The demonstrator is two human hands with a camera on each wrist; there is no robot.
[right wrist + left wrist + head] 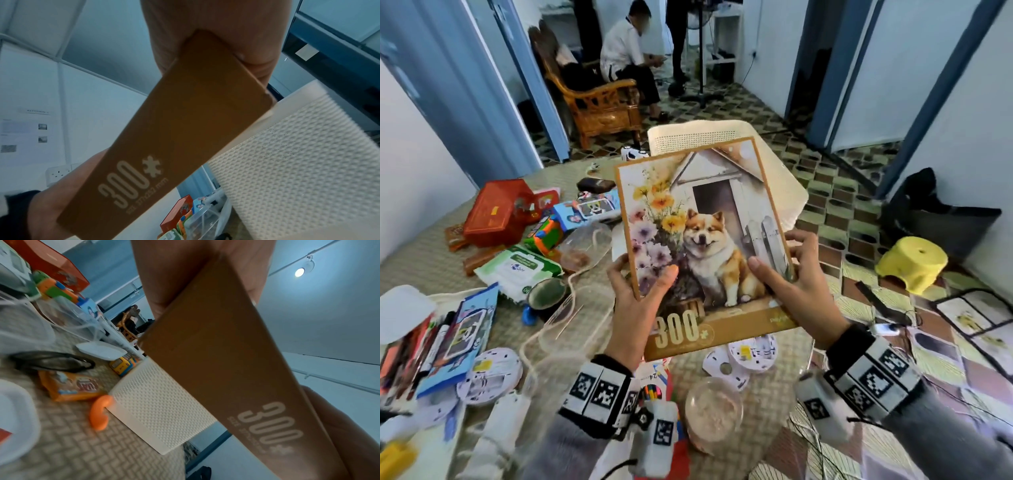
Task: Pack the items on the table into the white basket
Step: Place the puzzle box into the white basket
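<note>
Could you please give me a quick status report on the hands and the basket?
Left hand and right hand both grip puzzle box. Box held above table, in front of white basket. Nothing blocking visible.

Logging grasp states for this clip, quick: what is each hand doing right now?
Left hand: closed on the left edge of the 300-piece puzzle box.
Right hand: closed on the box's right edge, just in front of the white basket.

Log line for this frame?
step: carry | object: puzzle box | left hand: holding | right hand: holding | target: white basket, ahead
</note>
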